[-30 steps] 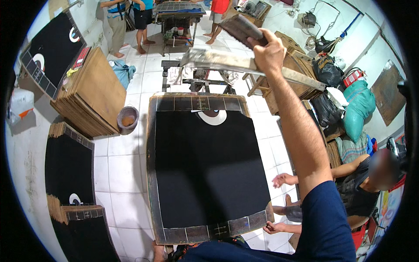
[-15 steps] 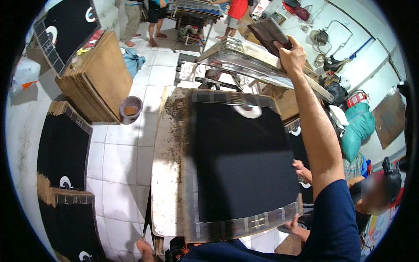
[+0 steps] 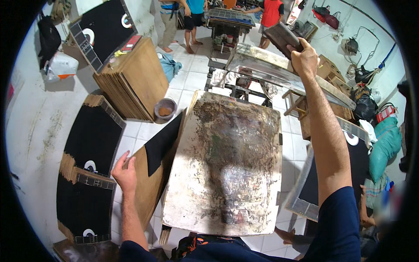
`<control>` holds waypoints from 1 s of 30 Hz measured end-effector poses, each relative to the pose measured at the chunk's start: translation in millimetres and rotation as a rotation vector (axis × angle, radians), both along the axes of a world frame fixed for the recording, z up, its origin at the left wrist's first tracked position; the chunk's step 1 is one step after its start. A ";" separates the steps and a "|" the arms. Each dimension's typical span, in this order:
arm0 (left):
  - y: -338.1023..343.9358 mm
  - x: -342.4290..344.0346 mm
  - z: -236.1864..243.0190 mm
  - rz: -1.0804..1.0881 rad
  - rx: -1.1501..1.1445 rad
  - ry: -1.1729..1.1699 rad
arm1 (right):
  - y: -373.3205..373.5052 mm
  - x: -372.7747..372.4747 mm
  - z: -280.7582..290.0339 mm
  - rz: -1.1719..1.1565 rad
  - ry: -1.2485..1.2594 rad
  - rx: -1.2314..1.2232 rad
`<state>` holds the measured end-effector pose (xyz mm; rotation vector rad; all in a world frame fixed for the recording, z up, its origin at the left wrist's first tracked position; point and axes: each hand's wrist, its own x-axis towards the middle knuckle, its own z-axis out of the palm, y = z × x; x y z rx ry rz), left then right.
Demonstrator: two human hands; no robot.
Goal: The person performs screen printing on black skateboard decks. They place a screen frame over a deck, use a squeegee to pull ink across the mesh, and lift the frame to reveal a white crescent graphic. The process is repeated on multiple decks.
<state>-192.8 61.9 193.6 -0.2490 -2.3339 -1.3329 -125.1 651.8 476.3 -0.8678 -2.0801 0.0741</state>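
My left hand [image 3: 125, 174] is at the left edge of a tilted wooden board [image 3: 146, 192], its thumb and fingers closed on that edge. Black fabric [image 3: 163, 144] covers part of the board's far end. Up at the far right, my right hand [image 3: 304, 61] grips a dark, flat block [image 3: 283, 38], perhaps a squeegee, at the raised screen frame [image 3: 257, 61]. Whether it also holds the frame is hidden. Between my arms lies a stained, pale worktable top [image 3: 222, 166], blotched with dark residue.
Boards with black fabric and white rings stand at left [image 3: 94, 135] and right [image 3: 325, 192]. A person's hand [image 3: 364, 203] is by the right one. A bucket [image 3: 165, 109] stands beside stacked boards [image 3: 135, 70]. A green sack [image 3: 386, 148] lies right. Other people stand far back.
The black-covered board has left the worktable, and one with a white ring now shows at right by the other person. My left hand has risen, and the wooden board has tilted into view.
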 end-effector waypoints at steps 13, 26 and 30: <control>135.5 270.5 185.0 -0.440 -0.366 0.496 | 5.5 -2.8 -2.2 0.015 -0.045 0.123; 116.1 203.8 -74.0 -0.393 -0.553 0.022 | 2.2 -0.7 3.3 0.002 -0.098 0.058; -52.4 115.2 -161.6 0.465 -0.474 -0.772 | 5.3 -2.6 3.7 -0.013 -0.097 0.028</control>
